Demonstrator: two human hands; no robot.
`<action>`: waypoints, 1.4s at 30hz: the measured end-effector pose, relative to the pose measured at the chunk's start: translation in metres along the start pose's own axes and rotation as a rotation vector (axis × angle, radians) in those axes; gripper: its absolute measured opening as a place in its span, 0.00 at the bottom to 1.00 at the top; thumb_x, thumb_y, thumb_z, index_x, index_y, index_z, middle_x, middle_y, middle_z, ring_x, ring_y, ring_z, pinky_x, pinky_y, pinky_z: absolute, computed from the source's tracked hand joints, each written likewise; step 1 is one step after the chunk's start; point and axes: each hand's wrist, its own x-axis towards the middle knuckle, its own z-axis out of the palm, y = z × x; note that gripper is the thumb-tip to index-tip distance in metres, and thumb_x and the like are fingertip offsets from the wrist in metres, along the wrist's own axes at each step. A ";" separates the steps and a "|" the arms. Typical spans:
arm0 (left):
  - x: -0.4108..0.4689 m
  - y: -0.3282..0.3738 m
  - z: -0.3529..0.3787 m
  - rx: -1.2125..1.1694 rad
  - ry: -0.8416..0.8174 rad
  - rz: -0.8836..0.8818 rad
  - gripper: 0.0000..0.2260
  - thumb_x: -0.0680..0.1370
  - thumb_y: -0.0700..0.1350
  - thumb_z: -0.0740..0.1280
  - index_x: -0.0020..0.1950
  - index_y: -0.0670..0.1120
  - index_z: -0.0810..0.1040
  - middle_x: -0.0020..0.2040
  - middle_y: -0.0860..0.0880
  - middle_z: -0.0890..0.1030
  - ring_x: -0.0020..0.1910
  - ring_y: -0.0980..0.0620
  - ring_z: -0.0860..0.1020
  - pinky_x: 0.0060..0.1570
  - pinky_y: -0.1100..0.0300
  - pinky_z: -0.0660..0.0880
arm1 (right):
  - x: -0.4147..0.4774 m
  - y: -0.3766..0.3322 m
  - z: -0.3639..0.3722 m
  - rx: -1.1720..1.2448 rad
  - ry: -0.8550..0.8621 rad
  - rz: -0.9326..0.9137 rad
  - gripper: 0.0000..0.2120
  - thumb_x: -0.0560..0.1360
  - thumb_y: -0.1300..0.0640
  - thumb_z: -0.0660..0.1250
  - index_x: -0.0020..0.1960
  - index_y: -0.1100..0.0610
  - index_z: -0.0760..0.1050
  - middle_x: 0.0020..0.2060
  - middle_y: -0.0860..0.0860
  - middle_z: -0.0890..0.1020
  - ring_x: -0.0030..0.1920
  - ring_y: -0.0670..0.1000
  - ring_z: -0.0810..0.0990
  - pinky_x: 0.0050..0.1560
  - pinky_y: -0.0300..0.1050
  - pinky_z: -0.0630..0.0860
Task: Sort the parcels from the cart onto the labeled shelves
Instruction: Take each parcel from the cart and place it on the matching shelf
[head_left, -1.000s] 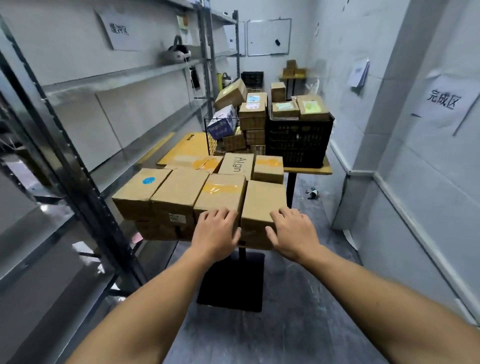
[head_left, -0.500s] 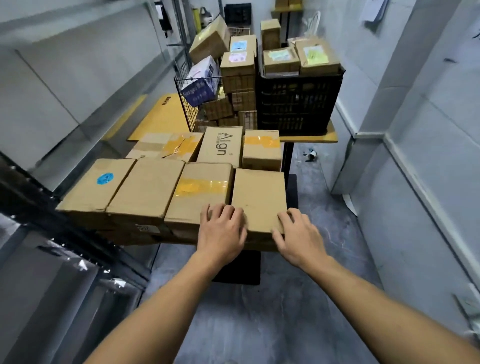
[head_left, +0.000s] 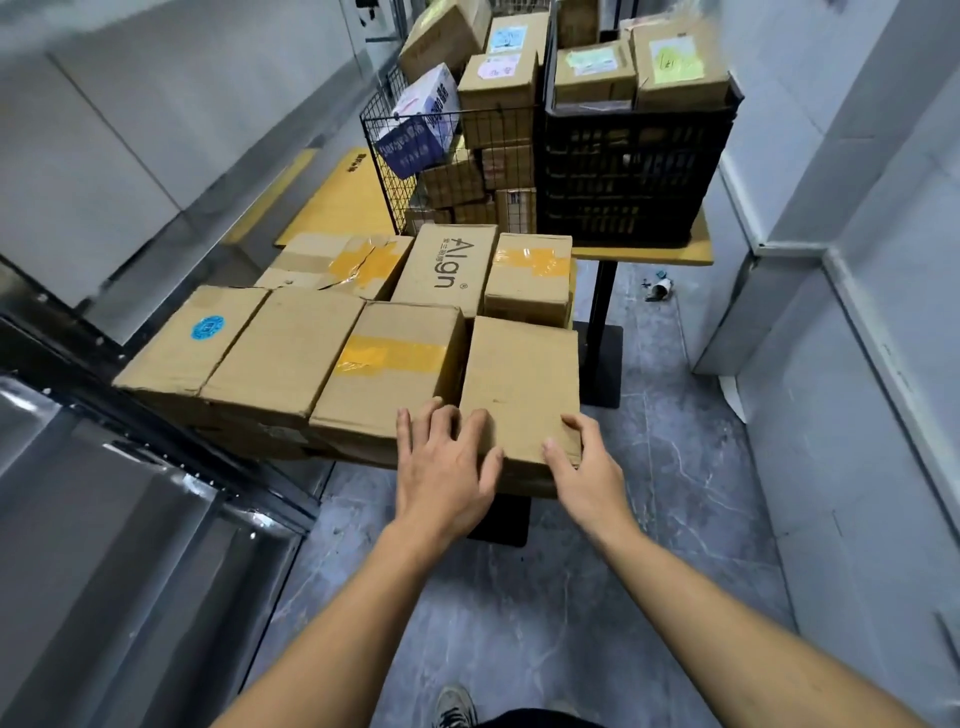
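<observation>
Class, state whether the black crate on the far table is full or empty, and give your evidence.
Full: labelled parcels stand above the black crate's rim. Its lower layers cannot be told.

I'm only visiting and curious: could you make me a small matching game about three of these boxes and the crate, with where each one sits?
Things:
1. blue-sticker box
2. Algn box
3. black crate
4. plain box

Places:
A. touched by the left hand and right hand
B. left end of the front row
C. beside the wire basket
D. middle of the second row

Pairs: 1-B, 2-D, 3-C, 4-A
</observation>
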 end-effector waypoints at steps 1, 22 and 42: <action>-0.001 0.003 0.001 -0.034 0.025 0.023 0.19 0.77 0.60 0.56 0.65 0.56 0.69 0.65 0.47 0.71 0.73 0.45 0.59 0.75 0.40 0.47 | 0.001 0.000 -0.004 0.038 0.015 0.012 0.18 0.80 0.50 0.66 0.69 0.48 0.69 0.63 0.51 0.78 0.59 0.51 0.75 0.57 0.42 0.69; -0.020 0.051 -0.015 -0.983 0.115 -0.134 0.31 0.72 0.67 0.64 0.72 0.59 0.66 0.69 0.57 0.70 0.68 0.59 0.70 0.68 0.54 0.68 | -0.032 0.017 -0.084 0.602 0.016 -0.109 0.21 0.75 0.54 0.63 0.64 0.36 0.75 0.65 0.43 0.78 0.68 0.55 0.74 0.70 0.68 0.69; -0.027 0.061 -0.029 -1.027 0.247 -0.039 0.18 0.77 0.45 0.66 0.67 0.52 0.75 0.59 0.50 0.78 0.58 0.54 0.78 0.59 0.48 0.77 | -0.038 -0.017 -0.103 0.812 -0.109 -0.105 0.16 0.82 0.64 0.60 0.65 0.46 0.70 0.52 0.47 0.84 0.48 0.50 0.83 0.49 0.53 0.82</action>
